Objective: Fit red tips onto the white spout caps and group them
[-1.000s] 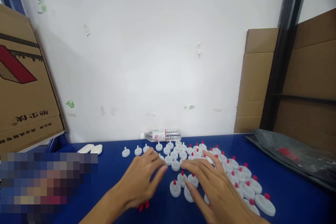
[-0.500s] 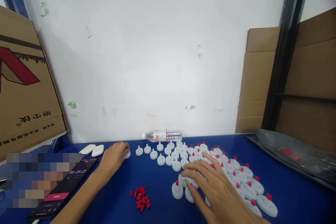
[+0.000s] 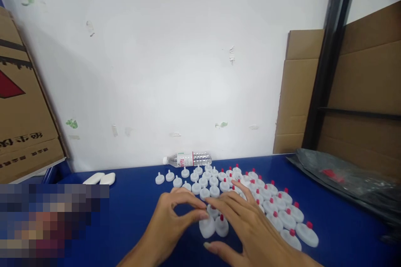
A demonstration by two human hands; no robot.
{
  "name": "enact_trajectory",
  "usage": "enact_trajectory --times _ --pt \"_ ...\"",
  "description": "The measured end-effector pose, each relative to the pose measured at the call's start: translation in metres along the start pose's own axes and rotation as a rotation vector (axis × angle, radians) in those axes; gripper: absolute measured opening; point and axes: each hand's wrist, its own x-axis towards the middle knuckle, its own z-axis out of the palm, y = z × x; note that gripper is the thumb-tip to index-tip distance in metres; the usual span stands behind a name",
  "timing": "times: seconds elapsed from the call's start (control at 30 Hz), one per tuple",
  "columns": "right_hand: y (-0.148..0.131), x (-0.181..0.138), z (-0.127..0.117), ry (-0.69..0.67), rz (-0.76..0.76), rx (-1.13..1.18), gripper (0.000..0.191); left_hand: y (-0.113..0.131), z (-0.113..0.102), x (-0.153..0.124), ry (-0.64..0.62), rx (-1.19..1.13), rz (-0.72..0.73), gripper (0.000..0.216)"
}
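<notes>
My left hand (image 3: 180,221) pinches the top of a white plastic nozzle cap (image 3: 207,227) between thumb and fingertips, low over the blue table. Close beside it stands another white nozzle cap (image 3: 222,227) with a red tip. My right hand (image 3: 250,227) is open, thumb and fingers apart, arched around these caps and partly covering others. White nozzle caps with red tips (image 3: 287,218) stand in a group to the right of my right hand. Beyond both hands, plain white nozzle caps (image 3: 196,188) stand with bare spouts. The loose red tips are hidden from view.
A clear bottle (image 3: 188,159) lies against the wall. Two white rounded objects (image 3: 107,178) sit at the table's back left. A dark plastic bag (image 3: 332,179) lies at the right edge. Cardboard (image 3: 28,104) stands on the left, with more cardboard (image 3: 297,91) on the right.
My left hand has moved from the back left to the middle with a white nozzle cap. My right hand stays nearly in place. The view has shifted slightly.
</notes>
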Motion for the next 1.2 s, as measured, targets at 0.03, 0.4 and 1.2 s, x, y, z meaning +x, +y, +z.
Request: enact_trajectory --times 0.03,0.4,1.2 --pt "-0.001 -0.001 0.001 -0.022 0.011 0.016 0.047 0.001 0.005 -0.004 0.007 -0.077 0.011 0.012" --pt "-0.001 -0.001 0.001 -0.026 0.053 0.091 0.028 0.010 -0.062 0.018 -0.093 0.332 0.024 0.038" --pt "0.004 -0.006 0.004 -0.086 -0.031 0.007 0.039 -0.016 -0.102 0.026 -0.416 0.414 -0.237 0.021"
